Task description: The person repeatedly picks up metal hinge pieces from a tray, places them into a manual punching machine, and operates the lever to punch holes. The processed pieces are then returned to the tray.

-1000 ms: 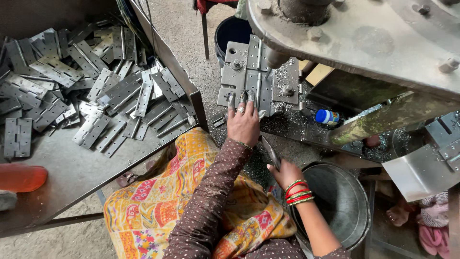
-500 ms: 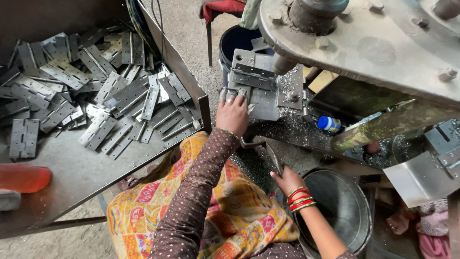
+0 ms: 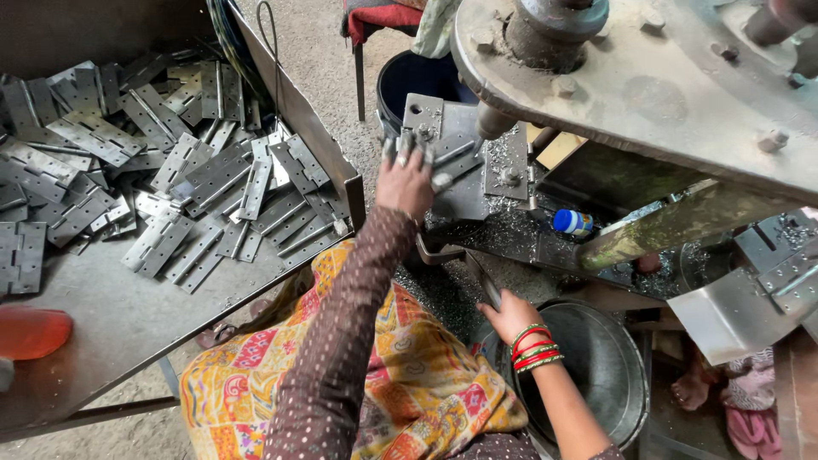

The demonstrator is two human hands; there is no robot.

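A flat grey metal plate (image 3: 443,145) lies on the press bed (image 3: 503,221), long axis running away from the person, just under the round ram (image 3: 494,123). The left hand (image 3: 407,179) reaches forward, arm stretched, fingers (image 3: 400,149) spread flat on the plate's near edge. The right hand (image 3: 509,313) sits low, fingers wrapped round a dark lever (image 3: 487,285) above a steel basin (image 3: 596,366). Hinges (image 3: 170,170) heap the tabletop (image 3: 111,315) on the left; gritty concrete floor (image 3: 324,51) beyond.

I see just one package: a small bottle (image 3: 573,222) with a blue cap and a white label, lying on its side on the machine bed (image 3: 511,234) among metal shavings.
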